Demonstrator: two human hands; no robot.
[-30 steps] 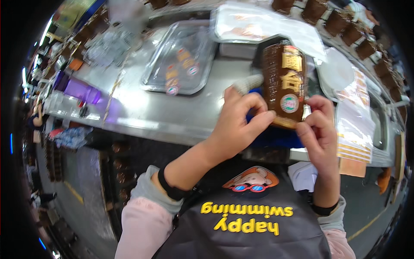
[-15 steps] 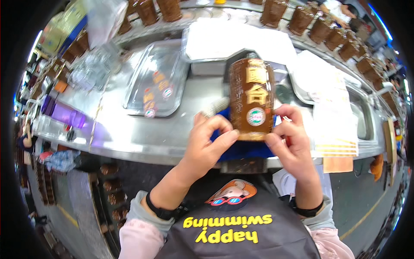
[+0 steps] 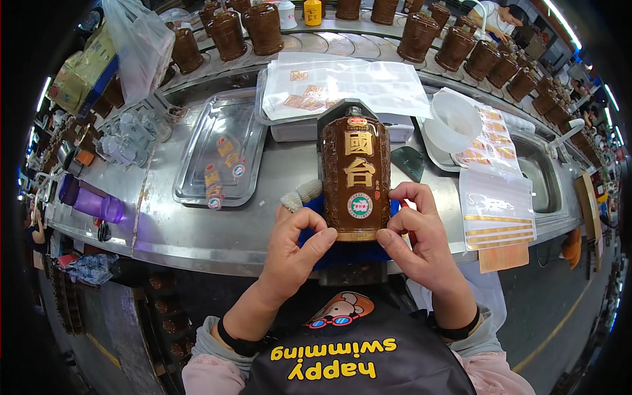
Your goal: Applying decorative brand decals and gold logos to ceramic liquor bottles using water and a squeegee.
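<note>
Bottle (image 3: 355, 181) held in both hands at the counter's (image 3: 197, 230) near edge.
Left hand (image 3: 297, 245) and right hand (image 3: 415, 227) grip its base, over a blue pad (image 3: 315, 224).

I see the bottle (image 3: 355, 178) standing on a pad (image 3: 342, 247) at the near edge of the tabletop (image 3: 197, 230), my left hand (image 3: 296, 243) and right hand (image 3: 418, 227) flanking its base. Left of it lies a tray (image 3: 220, 155) holding labels (image 3: 214, 181). Behind it sits a box (image 3: 395, 128) under sheets (image 3: 342, 82). To the right, a bowl (image 3: 454, 122), then strips (image 3: 497, 204) beside the sink (image 3: 543, 174). Jars (image 3: 263, 26) line the far ledge.
</note>
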